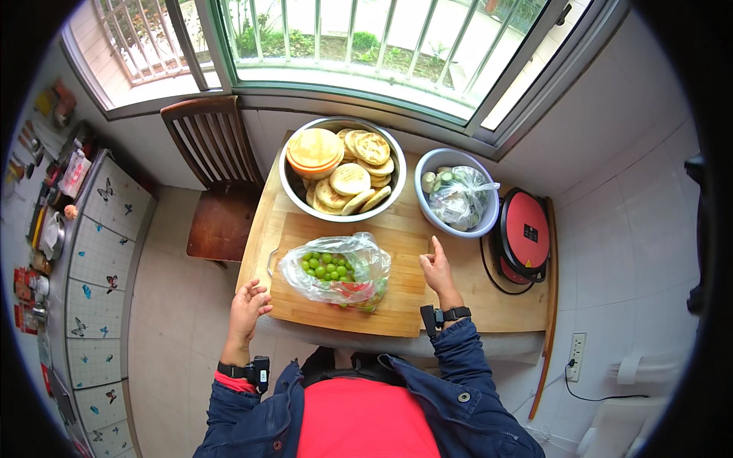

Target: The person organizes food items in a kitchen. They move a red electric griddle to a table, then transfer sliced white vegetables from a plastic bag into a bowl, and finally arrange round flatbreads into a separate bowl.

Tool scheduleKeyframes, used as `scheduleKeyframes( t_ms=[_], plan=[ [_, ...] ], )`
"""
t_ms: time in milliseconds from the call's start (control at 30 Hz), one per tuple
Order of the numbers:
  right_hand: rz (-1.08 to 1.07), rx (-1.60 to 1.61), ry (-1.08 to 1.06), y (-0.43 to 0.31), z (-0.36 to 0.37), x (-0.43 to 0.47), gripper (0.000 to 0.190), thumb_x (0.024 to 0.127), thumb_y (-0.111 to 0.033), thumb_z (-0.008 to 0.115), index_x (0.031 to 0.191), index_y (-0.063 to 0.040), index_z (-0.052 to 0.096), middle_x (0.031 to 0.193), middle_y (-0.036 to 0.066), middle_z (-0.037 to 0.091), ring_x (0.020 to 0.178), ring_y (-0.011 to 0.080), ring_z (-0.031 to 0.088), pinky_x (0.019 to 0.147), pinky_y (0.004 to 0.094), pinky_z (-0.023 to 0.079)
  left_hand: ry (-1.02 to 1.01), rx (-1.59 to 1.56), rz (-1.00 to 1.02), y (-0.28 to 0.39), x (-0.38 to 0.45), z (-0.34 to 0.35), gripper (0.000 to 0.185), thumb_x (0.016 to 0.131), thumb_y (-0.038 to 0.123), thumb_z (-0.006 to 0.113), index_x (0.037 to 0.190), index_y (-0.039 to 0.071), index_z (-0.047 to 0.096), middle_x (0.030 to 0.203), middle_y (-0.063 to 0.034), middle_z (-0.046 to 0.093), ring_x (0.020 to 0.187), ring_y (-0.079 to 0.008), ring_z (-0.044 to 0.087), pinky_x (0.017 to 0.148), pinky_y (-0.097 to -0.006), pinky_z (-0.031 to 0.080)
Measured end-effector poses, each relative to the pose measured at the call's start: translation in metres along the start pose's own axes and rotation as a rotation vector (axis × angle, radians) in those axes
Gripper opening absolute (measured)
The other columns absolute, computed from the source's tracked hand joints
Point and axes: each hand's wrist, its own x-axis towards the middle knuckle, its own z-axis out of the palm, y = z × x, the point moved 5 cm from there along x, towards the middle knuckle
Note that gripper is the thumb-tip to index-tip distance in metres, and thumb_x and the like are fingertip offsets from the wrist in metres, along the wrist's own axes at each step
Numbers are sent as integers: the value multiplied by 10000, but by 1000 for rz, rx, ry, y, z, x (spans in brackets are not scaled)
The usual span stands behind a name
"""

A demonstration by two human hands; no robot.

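Observation:
Green grapes (326, 266) lie in a clear plastic bag (366, 257) with its mouth gaping, on a wooden cutting board (401, 286). Printed red and green marks show on the bag's near side. My left hand (246, 312) hovers by the board's left front edge, below its metal handle (271, 262). It is empty, with the fingers loosely bent and apart. Over the board's right edge is my right hand (438, 272), also empty, the index finger stretched forward and the thumb held out. Neither hand touches the bag.
Behind the board, a steel basin (284, 183) holds flatbreads (350, 178) and an orange-rimmed container (315, 153). A bluish plastic basin (421, 200) holds bagged and loose vegetables. A red electric griddle (522, 232) stands at the right. A wooden chair (220, 220) is left of the table.

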Motion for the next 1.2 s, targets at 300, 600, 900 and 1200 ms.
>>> scheduleKeyframes(
  t_ms=[300,600,900,1200],
  plan=[
    [136,-176,-189,44,-6,-17,607,806,-209,641,1338,-23,416,851,123,641,759,240,609,698,343,485,-83,154,26,6,0,50,481,866,80,588,1308,19,407,1099,-92,519,938,-173,579,746,-273,529],
    [83,-751,-428,64,43,-86,979,717,-361,730,1424,8,161,1447,341,83,1321,482,195,1076,504,230,167,1347,71,-54,21,23,672,758,145,610,1337,-46,327,1351,-231,370,1259,-379,350,1040,-447,317],
    [201,-857,-546,40,49,-94,1289,580,-464,829,1433,36,2,1466,332,-55,1349,464,143,1052,513,283,-52,1622,-211,-125,20,58,1175,696,533,712,1384,-160,58,1454,-360,-59,1362,-481,-100,1099,-559,50],
    [202,-833,-514,38,50,-96,1317,558,-462,845,1430,39,-6,1469,325,-60,1343,474,159,1028,504,335,-33,1732,-240,-121,18,65,1261,628,641,710,1394,-141,83,1463,-346,-6,1367,-479,-50,1096,-565,55]
  ],
)
